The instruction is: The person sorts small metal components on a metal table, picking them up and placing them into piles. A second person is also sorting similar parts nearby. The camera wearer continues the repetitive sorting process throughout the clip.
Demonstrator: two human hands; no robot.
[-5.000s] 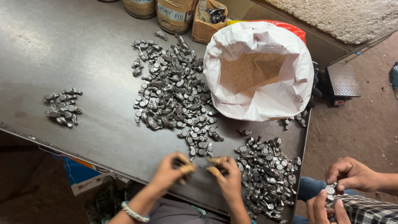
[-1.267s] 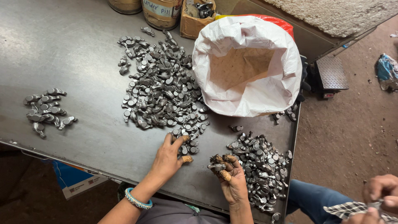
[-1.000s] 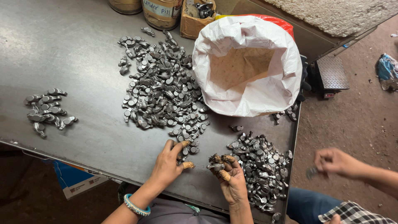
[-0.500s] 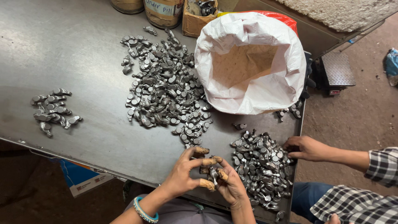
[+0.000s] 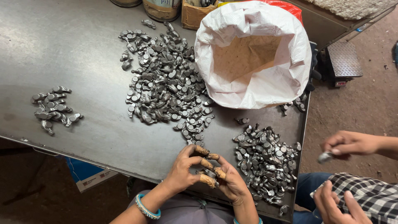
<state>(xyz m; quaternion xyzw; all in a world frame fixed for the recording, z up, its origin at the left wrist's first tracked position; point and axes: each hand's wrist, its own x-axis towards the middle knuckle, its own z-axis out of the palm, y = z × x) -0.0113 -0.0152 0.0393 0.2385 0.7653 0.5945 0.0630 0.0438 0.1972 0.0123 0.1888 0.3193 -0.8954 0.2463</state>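
Both hands have come together at the table (image 5: 83, 137) edge: left hand (image 5: 182, 172) and right hand (image 5: 232, 184) now pinch 1 metal part (image 5: 210, 173) in taped fingertips, between 2 piles.

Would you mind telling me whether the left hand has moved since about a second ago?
Yes. The left hand has drawn back from the big pile of metal parts toward the table's near edge, meeting the right hand.
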